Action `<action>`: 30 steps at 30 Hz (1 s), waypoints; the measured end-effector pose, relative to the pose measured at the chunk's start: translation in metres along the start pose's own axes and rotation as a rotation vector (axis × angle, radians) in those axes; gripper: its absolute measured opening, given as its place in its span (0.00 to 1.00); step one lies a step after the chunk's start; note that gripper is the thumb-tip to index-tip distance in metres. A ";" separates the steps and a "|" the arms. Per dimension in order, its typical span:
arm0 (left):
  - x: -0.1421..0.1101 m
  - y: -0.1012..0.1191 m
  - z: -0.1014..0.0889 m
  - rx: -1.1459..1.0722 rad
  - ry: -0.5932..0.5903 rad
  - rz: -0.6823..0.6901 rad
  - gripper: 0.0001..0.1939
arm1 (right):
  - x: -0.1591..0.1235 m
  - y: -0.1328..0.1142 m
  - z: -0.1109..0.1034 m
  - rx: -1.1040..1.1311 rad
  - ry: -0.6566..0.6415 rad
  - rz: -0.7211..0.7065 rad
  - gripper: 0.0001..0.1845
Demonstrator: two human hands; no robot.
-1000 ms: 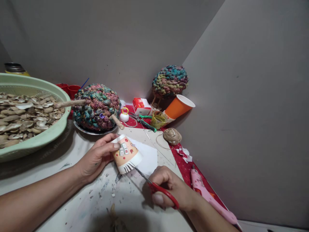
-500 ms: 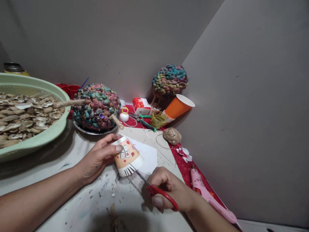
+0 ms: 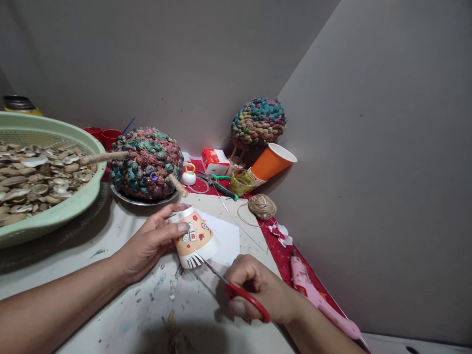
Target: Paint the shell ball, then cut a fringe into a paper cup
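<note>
My left hand (image 3: 153, 241) is closed around a cut paper cup (image 3: 197, 236), peach with red flowers and white tile pictures, its thumb pressed on the printed side. Several slits form a fringe along the cup's white lower edge. In my right hand (image 3: 254, 290) are red-handled scissors (image 3: 249, 297), their blades at the fringed edge. A sheet of white paper (image 3: 226, 241) lies behind the cup on the table. Just beyond my left hand, a colourful ball (image 3: 145, 162) covered in painted shells or pods rests on a metal plate (image 3: 129, 197), with twine-wrapped sticks poking out.
A green basket (image 3: 94, 189) of shells stands at left. Toward the back are an orange paper cup (image 3: 271, 162), green-handled pliers (image 3: 224, 189), a red box (image 3: 214, 160) and a second colourful ball (image 3: 258, 123). Right of the paper lie a twine ball (image 3: 262, 206) and a pink glue gun (image 3: 313, 295).
The cup has turned slightly in my left hand, and the scissor blades look closer together at the fringe. Both hands otherwise stay nearly in place.
</note>
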State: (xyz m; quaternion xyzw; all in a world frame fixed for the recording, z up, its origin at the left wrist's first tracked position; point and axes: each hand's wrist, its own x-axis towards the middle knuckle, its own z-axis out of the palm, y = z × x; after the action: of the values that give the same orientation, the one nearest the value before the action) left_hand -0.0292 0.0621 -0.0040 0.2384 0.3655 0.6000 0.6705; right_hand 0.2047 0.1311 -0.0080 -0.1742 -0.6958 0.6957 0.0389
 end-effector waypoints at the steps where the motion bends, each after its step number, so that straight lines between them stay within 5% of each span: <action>1: 0.000 0.000 0.001 -0.004 0.005 -0.002 0.23 | 0.000 0.000 0.000 0.004 -0.001 0.003 0.33; 30: 0.000 0.008 0.006 -0.061 0.104 0.048 0.16 | 0.001 0.005 -0.002 -0.033 0.037 -0.050 0.32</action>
State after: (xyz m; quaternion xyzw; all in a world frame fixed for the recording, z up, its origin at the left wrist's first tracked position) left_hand -0.0296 0.0639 0.0056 0.1950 0.3753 0.6385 0.6430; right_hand 0.2056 0.1329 -0.0130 -0.1703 -0.7104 0.6796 0.0665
